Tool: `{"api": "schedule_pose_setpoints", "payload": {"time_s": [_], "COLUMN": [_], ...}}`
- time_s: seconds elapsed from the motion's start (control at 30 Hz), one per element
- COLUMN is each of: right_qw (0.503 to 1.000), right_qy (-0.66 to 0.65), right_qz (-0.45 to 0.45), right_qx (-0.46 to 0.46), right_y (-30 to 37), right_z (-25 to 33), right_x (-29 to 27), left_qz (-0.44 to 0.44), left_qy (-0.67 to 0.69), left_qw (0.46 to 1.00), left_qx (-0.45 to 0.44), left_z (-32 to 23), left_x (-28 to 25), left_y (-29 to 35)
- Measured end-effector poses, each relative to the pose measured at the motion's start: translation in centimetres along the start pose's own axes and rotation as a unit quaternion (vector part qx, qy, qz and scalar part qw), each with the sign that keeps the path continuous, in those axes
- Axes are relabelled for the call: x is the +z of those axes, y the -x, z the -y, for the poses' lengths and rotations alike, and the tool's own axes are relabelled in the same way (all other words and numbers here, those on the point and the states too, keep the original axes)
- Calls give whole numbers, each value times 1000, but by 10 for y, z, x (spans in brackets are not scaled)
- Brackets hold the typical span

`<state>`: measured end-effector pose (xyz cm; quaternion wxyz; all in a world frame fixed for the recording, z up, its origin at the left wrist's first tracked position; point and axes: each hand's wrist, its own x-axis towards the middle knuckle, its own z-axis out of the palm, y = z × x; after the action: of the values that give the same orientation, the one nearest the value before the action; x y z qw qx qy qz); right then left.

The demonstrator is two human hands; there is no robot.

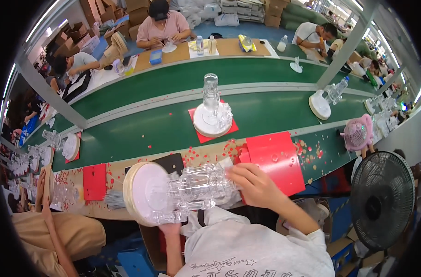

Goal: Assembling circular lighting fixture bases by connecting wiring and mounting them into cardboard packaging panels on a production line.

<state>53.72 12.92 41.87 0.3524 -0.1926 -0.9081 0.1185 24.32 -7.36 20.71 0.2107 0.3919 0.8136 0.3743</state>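
A transparent plastic model of castle-like shape (196, 187) on a round white base with a cream rim (148, 191) lies tilted on its side in front of me. My right hand (256, 184) has its fingers closed round the narrow end of the see-through part. Below the base's lower edge, my left hand (170, 228) supports it from underneath; most of its fingers are hidden behind the base. Something white and crumpled, perhaps a cloth or bag (231, 198), shows behind the model. Just right of my right hand lies a stack of red sheets (277, 161).
A similar model (212, 117) stands on a red sheet on the green conveyor (141, 124); others stand left and right. Red and tan discs litter the bench edge. A red sheet (95, 182) lies left. A pink fan (358, 133) and black fan (382, 198) stand right. Co-workers sit around.
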Motion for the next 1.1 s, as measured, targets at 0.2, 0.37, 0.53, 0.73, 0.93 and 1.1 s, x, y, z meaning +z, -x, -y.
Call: {"api": "schedule_pose_setpoints", "payload": {"time_s": [0.2, 0.37, 0.53, 0.73, 0.93, 1.1], "right_qw": [956, 937, 898, 927, 812, 947], "right_qy": [-108, -131, -201, -116, -251, -74], "right_qz": [49, 22, 149, 142, -174, -175], "right_qx": [270, 322, 363, 327, 497, 258], "right_y": [99, 128, 134, 149, 88, 17], "right_z": [-13, -11, -3, -23, -18, 43], "right_x": [154, 195, 195, 202, 97, 3], "left_qz": [108, 72, 48, 9, -10, 1], "left_qy": [677, 539, 540, 459, 447, 456], "left_qw": [728, 838, 840, 888, 895, 890], "left_qx": [10, 37, -4, 1, -15, 6], "left_z": [-5, -74, -113, -141, -169, -197], "left_x": [-79, -76, -81, -48, -32, -15], "left_y": [-15, -23, -33, -24, -14, 7]}}
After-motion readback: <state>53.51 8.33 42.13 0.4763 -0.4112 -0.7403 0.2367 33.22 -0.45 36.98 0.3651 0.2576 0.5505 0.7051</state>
